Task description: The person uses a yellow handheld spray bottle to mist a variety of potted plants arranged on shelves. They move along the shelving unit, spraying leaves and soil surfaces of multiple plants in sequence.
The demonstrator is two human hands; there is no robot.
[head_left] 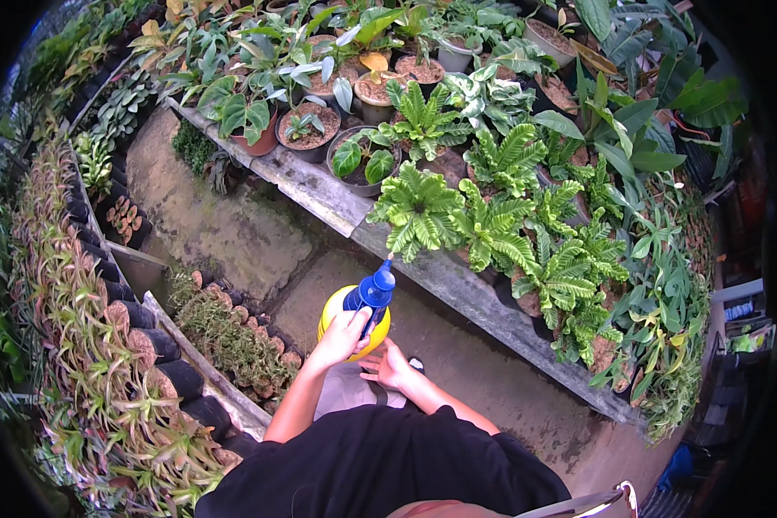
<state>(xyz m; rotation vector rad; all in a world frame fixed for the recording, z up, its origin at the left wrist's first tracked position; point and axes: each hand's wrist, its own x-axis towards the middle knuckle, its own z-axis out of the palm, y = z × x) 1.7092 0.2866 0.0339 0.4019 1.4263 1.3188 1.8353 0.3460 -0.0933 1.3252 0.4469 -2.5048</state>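
A pump spray bottle with a yellow tank (330,304) and a blue head (373,287) is in front of my body. My left hand (345,335) is wrapped round its blue handle, with the thumb on top. My right hand (391,365) is at the tank's lower right side, fingers spread; whether it bears the tank's weight I cannot tell. The nozzle (390,256) points away from me, close to the bright green crinkled leaves of a potted fern-like plant (419,210) at the bench's edge.
A long concrete-edged bench (315,194) crowded with potted plants runs diagonally ahead and to my right. Rows of black-bagged bromeliad-like plants (160,380) line the left. Low seedlings (220,315) stand beside a stone edge (203,363). A concrete path (492,367) lies between.
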